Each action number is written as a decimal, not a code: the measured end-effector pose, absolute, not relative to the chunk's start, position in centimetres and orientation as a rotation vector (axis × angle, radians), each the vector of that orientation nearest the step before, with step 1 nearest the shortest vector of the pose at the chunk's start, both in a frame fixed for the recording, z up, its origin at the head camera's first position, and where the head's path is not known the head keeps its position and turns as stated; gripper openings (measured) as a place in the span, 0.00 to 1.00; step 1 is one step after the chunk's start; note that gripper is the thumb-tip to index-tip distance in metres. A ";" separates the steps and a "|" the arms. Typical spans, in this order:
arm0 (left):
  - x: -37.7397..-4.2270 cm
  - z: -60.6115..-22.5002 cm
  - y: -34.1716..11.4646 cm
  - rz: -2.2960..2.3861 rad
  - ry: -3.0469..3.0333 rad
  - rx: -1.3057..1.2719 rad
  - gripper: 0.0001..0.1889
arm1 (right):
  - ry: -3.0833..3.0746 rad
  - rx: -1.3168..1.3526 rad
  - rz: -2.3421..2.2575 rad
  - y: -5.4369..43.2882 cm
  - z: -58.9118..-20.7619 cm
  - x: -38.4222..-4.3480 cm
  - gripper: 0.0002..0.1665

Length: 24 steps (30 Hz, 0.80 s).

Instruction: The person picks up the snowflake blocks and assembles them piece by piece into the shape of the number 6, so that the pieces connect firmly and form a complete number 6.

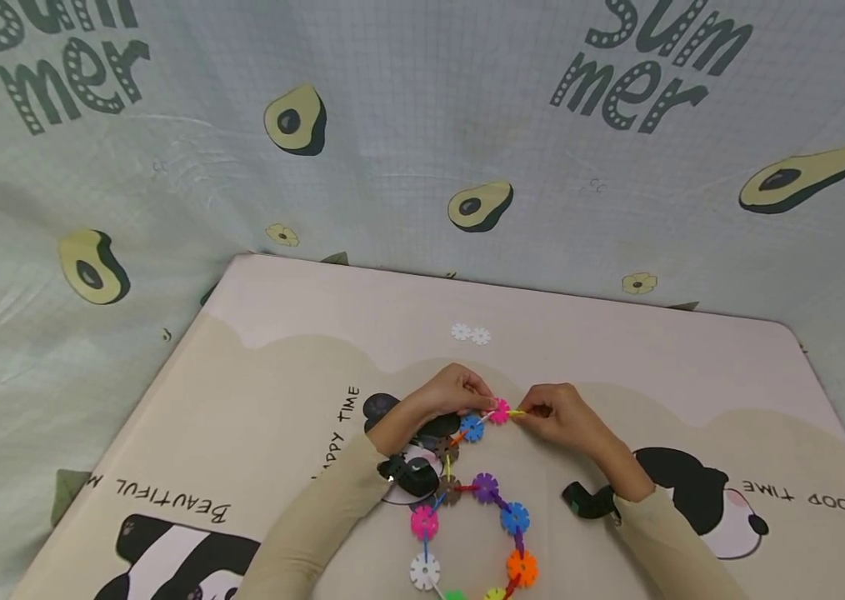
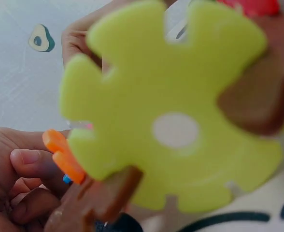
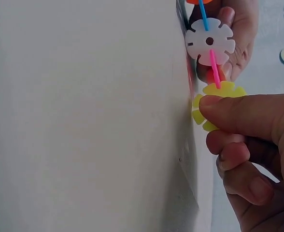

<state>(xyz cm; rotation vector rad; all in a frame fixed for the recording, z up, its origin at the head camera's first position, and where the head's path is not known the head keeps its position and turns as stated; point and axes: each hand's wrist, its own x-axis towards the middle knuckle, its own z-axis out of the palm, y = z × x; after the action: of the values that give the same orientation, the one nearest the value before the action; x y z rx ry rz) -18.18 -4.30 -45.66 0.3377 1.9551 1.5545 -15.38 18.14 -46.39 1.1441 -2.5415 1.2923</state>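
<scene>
My left hand [image 1: 460,390] pinches a pink notched disc [image 1: 499,411] at the end of a chain of slotted snowflake discs. On its right, my right hand [image 1: 542,410] holds a yellow snowflake disc [image 3: 212,121] between thumb and fingers; this disc meets the pink one's edge. Behind the pink disc come a white disc [image 3: 205,42], a blue disc [image 1: 472,428] and an orange disc [image 2: 67,159]. A yellow-green disc [image 2: 132,87] joined to brown discs looms close in the left wrist view, partly covering both hands.
Below the hands, the chain joins a loop with a purple disc [image 1: 486,488], an orange disc [image 1: 522,569] and another white disc [image 1: 425,572]. Two loose white discs [image 1: 471,333] lie farther back on the panda-printed table mat [image 1: 302,300]. An avocado-print curtain [image 1: 392,125] hangs behind.
</scene>
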 end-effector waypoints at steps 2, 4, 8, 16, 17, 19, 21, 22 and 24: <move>-18.2 -45.8 -4.3 1.553 1.950 0.342 0.09 | -2.542 1.128 1.303 18.2 -46.5 -15.4 0.10; -18.2 -45.8 -4.3 1.544 1.947 0.348 0.09 | -2.535 1.112 1.324 18.3 -46.6 -15.3 0.10; -18.2 -45.9 -4.3 1.531 1.957 0.351 0.09 | -2.512 1.088 1.384 17.9 -45.7 -15.0 0.10; -17.9 -45.8 -4.2 1.515 1.962 0.369 0.08 | -2.447 1.114 1.448 17.6 -45.9 -15.0 0.12; -18.0 -45.8 -4.3 1.506 1.967 0.389 0.08 | -2.458 1.110 1.435 17.8 -46.4 -15.2 0.12; -18.2 -45.8 -4.4 1.488 1.967 0.425 0.08 | -2.507 1.092 1.401 18.1 -46.9 -15.5 0.12; -18.4 -45.7 -4.6 1.474 1.963 0.465 0.09 | -2.574 1.090 1.377 18.3 -46.9 -15.8 0.10; -18.5 -45.7 -4.7 1.471 1.955 0.480 0.09 | -2.612 1.095 1.376 18.4 -46.8 -16.0 0.08; -18.7 -45.8 -4.9 1.471 1.928 0.507 0.09 | -2.695 1.122 1.412 18.6 -46.4 -16.4 0.07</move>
<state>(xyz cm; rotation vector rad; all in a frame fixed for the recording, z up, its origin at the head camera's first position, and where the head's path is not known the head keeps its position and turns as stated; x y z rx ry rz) -18.65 -4.92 -45.81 0.5068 1.9282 1.4710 -16.35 18.64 -46.35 1.1222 -2.6947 1.4124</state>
